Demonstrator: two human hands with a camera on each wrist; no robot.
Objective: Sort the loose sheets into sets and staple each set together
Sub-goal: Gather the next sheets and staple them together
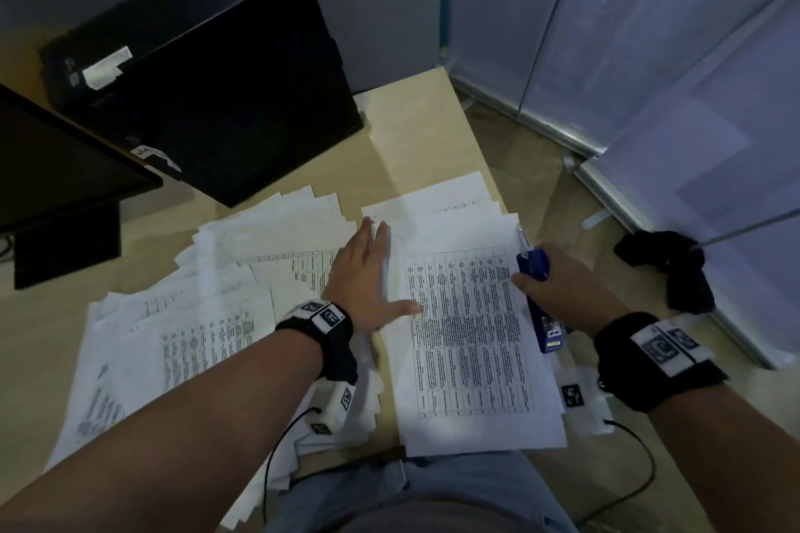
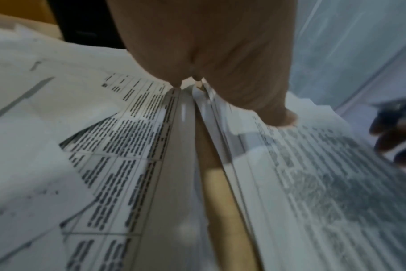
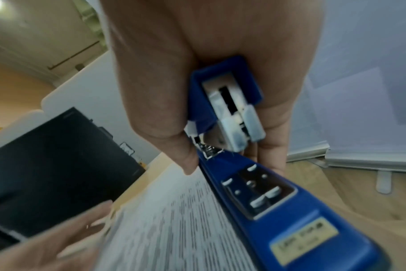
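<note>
A neat stack of printed sheets lies on the wooden desk in front of me. My left hand lies flat on its left edge with fingers straight and thumb on the text. My right hand grips a blue stapler at the stack's right edge; in the right wrist view the stapler runs along the paper's edge with fingers curled round it. A loose spread of sheets fans out to the left, seen also in the left wrist view as loose sheets beside the stack.
A black computer case stands at the back of the desk, and a dark monitor at the left. The desk's right edge drops to the floor, where a black cloth lies by frosted partition panels.
</note>
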